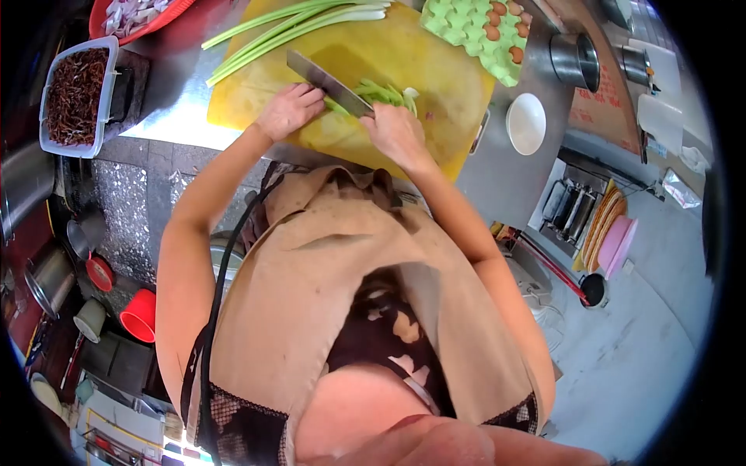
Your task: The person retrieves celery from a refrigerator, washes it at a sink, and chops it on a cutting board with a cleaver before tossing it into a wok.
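My right hand is closed round the handle of a cleaver, whose wide blade slants up and left over the yellow cutting board. Left of the blade, my left hand has its fingers curled, with green scallion stalks at the fingertips, partly hidden under the blade. Cut scallion pieces lie in a small heap just beyond the blade, by my right hand. Long whole scallions with white ends rest across the far left of the board.
A green egg tray with several brown eggs overlaps the board's far right corner. A white bowl and a metal pot stand to the right. At left are a plastic tub of reddish-brown dried food and a red basket of chopped pieces.
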Demonstrator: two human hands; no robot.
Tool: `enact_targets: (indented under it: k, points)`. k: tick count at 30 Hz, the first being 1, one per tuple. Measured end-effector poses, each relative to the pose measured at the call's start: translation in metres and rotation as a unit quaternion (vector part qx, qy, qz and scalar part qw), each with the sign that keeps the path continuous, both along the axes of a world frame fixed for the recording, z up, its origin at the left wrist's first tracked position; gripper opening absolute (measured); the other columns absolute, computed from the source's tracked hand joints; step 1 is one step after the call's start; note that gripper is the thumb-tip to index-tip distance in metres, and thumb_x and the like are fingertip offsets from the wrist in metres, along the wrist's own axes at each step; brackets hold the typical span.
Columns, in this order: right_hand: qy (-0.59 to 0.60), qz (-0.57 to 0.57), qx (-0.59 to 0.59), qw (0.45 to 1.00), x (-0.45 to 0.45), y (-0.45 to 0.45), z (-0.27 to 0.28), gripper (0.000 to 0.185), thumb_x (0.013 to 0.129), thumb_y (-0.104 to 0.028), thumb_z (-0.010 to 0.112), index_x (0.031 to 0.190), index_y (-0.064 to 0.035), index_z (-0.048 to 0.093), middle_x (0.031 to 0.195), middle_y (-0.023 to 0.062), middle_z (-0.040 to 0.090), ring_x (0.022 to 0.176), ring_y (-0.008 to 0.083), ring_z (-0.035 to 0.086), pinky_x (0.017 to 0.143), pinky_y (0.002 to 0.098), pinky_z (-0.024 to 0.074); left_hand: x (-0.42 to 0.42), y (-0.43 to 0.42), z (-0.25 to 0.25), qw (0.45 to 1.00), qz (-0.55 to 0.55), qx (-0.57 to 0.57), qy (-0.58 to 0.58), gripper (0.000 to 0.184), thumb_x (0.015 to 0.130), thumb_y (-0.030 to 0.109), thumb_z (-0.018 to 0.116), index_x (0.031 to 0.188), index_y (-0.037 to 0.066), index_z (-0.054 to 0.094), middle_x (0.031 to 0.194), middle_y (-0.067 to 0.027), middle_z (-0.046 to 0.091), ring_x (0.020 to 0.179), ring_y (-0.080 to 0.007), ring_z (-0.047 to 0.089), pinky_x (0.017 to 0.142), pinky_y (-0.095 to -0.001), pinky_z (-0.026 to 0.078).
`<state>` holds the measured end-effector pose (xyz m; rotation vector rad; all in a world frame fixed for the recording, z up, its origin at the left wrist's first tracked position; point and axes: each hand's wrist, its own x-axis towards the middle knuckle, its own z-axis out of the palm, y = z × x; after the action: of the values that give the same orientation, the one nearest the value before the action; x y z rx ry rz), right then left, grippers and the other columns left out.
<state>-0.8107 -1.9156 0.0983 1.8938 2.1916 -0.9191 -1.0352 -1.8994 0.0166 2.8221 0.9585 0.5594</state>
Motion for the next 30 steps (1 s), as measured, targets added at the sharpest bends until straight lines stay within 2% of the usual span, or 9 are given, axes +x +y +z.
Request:
enact_targets:
  k: [5, 7, 8, 10, 14, 18, 23, 26, 30]
  points:
    - [0.025, -0.044, -0.013, 0.999, -0.014, -0.002, -0.021, 0.027, 0.084, -0.03, 0.058, 0.086, -0.004, 0.062, 0.08, 0.0219, 0.064, 0.079, 0.0392, 0.062, 0.07, 0.0484, 0.0485, -0.01, -0.002, 0.006, 0.997, -0.004, 0.0, -0.075, 0.016, 0.076, 0.012, 0.056, 0.092, 0.009, 0.058, 0.097, -0.0033, 0.054, 0.088, -0.0217, 0.053, 0.076, -0.0337, 0.047]
    - [0.023, -0.037, 0.009, 0.999, -0.013, -0.003, -0.017, 0.026, 0.085, -0.03, 0.057, 0.087, -0.0039, 0.062, 0.081, 0.0221, 0.064, 0.079, 0.0395, 0.062, 0.07, 0.0483, 0.0485, -0.018, -0.006, 0.002, 0.988, 0.103, -0.049, -0.106, 0.017, 0.075, 0.01, 0.055, 0.092, 0.008, 0.057, 0.094, -0.0051, 0.053, 0.086, -0.0236, 0.054, 0.075, -0.0336, 0.048]
    - [0.019, -0.023, 0.03, 0.999, -0.013, -0.003, -0.013, 0.026, 0.086, -0.029, 0.056, 0.088, -0.0037, 0.061, 0.081, 0.0223, 0.064, 0.08, 0.0397, 0.062, 0.07, 0.0482, 0.0485, -0.017, -0.008, -0.002, 0.987, 0.105, -0.05, -0.107, 0.017, 0.075, 0.01, 0.055, 0.092, 0.008, 0.057, 0.094, -0.0051, 0.053, 0.086, -0.0236, 0.054, 0.075, -0.0336, 0.048]
    - [-0.012, -0.006, 0.028, 1.0, -0.014, -0.003, 0.001, 0.025, 0.086, -0.028, 0.055, 0.088, -0.0036, 0.061, 0.082, 0.0225, 0.064, 0.079, 0.0402, 0.062, 0.069, 0.0484, 0.0485, -0.017, -0.005, -0.006, 0.995, 0.07, -0.049, -0.047, 0.017, 0.075, 0.009, 0.055, 0.092, 0.008, 0.057, 0.092, -0.006, 0.052, 0.084, -0.0237, 0.054, 0.073, -0.0324, 0.049]
    - [-0.039, -0.017, 0.006, 0.999, -0.014, -0.008, 0.025, 0.023, 0.086, -0.025, 0.054, 0.088, -0.0031, 0.06, 0.083, 0.0227, 0.064, 0.078, 0.041, 0.062, 0.068, 0.0492, 0.0486, -0.013, -0.001, -0.003, 0.996, 0.052, -0.051, -0.048, 0.017, 0.075, 0.009, 0.055, 0.091, 0.007, 0.057, 0.09, -0.0061, 0.051, 0.083, -0.0228, 0.054, 0.071, -0.0312, 0.049]
    - [-0.021, -0.029, 0.008, 0.999, -0.022, -0.004, -0.012, 0.023, 0.086, -0.025, 0.054, 0.086, -0.003, 0.061, 0.082, 0.023, 0.064, 0.078, 0.0411, 0.063, 0.068, 0.0497, 0.0487, -0.014, -0.002, -0.005, 0.998, 0.033, -0.03, -0.05, 0.017, 0.074, 0.009, 0.055, 0.091, 0.006, 0.058, 0.091, -0.006, 0.052, 0.082, -0.0223, 0.054, 0.069, -0.0309, 0.049]
    - [0.006, -0.008, -0.019, 1.0, -0.014, 0.004, 0.024, 0.026, 0.085, -0.028, 0.058, 0.084, -0.0025, 0.061, 0.081, 0.0232, 0.064, 0.078, 0.0412, 0.062, 0.069, 0.0495, 0.0489, -0.016, -0.002, -0.008, 0.999, 0.026, -0.009, -0.045, 0.017, 0.073, 0.01, 0.055, 0.09, 0.006, 0.059, 0.097, -0.0053, 0.055, 0.083, -0.0218, 0.055, 0.069, -0.0301, 0.05]
    - [0.031, -0.053, -0.006, 0.998, -0.024, -0.003, -0.016, 0.027, 0.084, -0.029, 0.06, 0.083, -0.0017, 0.062, 0.078, 0.0231, 0.063, 0.078, 0.041, 0.062, 0.068, 0.0489, 0.0488, -0.016, 0.001, -0.011, 0.997, 0.015, 0.011, -0.078, 0.019, 0.073, 0.009, 0.056, 0.091, 0.005, 0.06, 0.101, -0.0055, 0.057, 0.084, -0.0217, 0.055, 0.069, -0.03, 0.051]
    - [0.027, -0.02, -0.01, 0.999, -0.017, 0.006, 0.001, 0.028, 0.083, -0.029, 0.061, 0.084, -0.0017, 0.063, 0.077, 0.0232, 0.063, 0.078, 0.041, 0.062, 0.068, 0.0486, 0.0486, -0.016, -0.004, -0.01, 0.998, 0.019, -0.001, -0.057, 0.021, 0.072, 0.008, 0.057, 0.093, 0.004, 0.061, 0.103, -0.0064, 0.057, 0.084, -0.0219, 0.056, 0.069, -0.03, 0.051]
